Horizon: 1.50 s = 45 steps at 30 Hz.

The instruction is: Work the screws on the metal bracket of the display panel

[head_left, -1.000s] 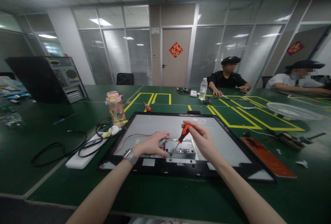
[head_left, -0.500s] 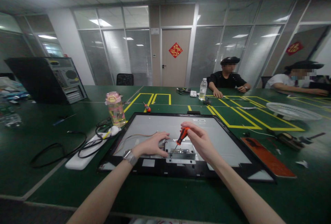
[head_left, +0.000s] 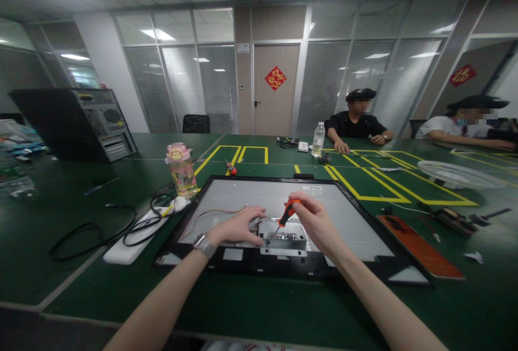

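A flat display panel [head_left: 348, 221] with a black frame lies back side up on the green table [head_left: 259, 308]. Near its front edge sits a silver metal bracket [head_left: 299, 232]. My right hand [head_left: 315, 218] grips the red and black handle of a screwdriver [head_left: 288, 213], tilted so that its tip points down at the bracket's left part. Whether the tip sits in a screw is too small to tell. My left hand [head_left: 237, 227], a watch on its wrist, rests with fingers spread at the bracket's left edge. Thin wires [head_left: 218, 211] run across the panel beside it.
Left of the panel are a white power strip [head_left: 125, 245] with black cables and a pink-lidded bottle [head_left: 181, 170]. An orange-brown board [head_left: 421, 245] lies at right. Farther off are a computer case [head_left: 73, 124], a water bottle [head_left: 318, 140] and two seated people [head_left: 356, 119].
My right hand and the screwdriver handle have shifted very slightly to the right. My left hand stays at the bracket's edge.
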### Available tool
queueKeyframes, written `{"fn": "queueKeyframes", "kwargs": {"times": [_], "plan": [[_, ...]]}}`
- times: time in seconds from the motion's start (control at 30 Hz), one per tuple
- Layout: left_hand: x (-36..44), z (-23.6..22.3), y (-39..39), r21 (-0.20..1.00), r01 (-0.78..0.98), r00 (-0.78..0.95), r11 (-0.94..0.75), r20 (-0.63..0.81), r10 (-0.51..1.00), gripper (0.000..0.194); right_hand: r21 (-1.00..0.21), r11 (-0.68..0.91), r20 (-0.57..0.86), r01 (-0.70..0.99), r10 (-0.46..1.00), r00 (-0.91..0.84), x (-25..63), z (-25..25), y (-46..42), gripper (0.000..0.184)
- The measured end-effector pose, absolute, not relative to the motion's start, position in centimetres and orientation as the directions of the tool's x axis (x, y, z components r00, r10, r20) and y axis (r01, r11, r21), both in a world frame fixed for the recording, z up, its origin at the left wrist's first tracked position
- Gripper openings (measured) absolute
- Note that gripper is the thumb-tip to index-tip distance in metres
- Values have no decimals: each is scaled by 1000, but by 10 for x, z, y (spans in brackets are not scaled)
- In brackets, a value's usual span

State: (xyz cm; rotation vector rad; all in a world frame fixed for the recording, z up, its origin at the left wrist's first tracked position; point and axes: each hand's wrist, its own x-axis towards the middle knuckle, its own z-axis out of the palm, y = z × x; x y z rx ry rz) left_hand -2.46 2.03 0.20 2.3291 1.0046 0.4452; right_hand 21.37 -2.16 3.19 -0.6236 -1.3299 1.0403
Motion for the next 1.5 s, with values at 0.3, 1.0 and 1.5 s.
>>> {"fn": "queueKeyframes", "kwargs": {"times": [0.3, 1.0, 1.5], "plan": [[-24, 5, 20, 606, 558, 676, -567, 66, 734, 77, -860, 402, 470, -314, 864, -182, 211, 41, -29, 21], [-24, 5, 19, 619, 563, 660, -547, 61, 749, 76, -745, 659, 647, 99, 751, -133, 218, 40, -28, 25], [-25, 1, 19, 624, 538, 655, -567, 115, 747, 73, -589, 741, 761, 321, 643, -86, 216, 40, -30, 28]]}}
